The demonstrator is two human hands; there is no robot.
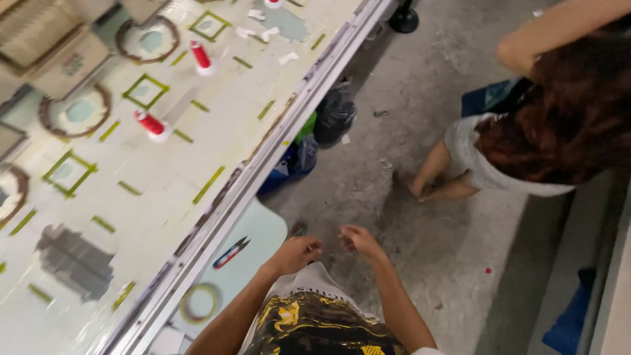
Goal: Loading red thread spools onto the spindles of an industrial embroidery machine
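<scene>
The long taped surface (pixel 164 171) runs from seven to one o'clock. Both hands hover over the concrete floor (pixel 420 223), well off it. Left hand (pixel 296 253) is loosely curled, right hand (pixel 358 240) likewise; neither grip holds anything. Better to steady them together at the white shirt hem (pixel 309 276), just below.

A long pale worktable (pixel 197 151) fills the left. Two red thread spools (pixel 150 123) stand on it, far. Snips (pixel 231 252) and a tape ring (pixel 200 303) lie on a lower shelf (pixel 263 230).

We see bare concrete floor (pixel 420 217) open at centre frame. The table edge (pixel 263 164) bars the left, bags (pixel 332 115) crowd beneath it, and a crouching person (pixel 526 138) blocks the upper right.
</scene>
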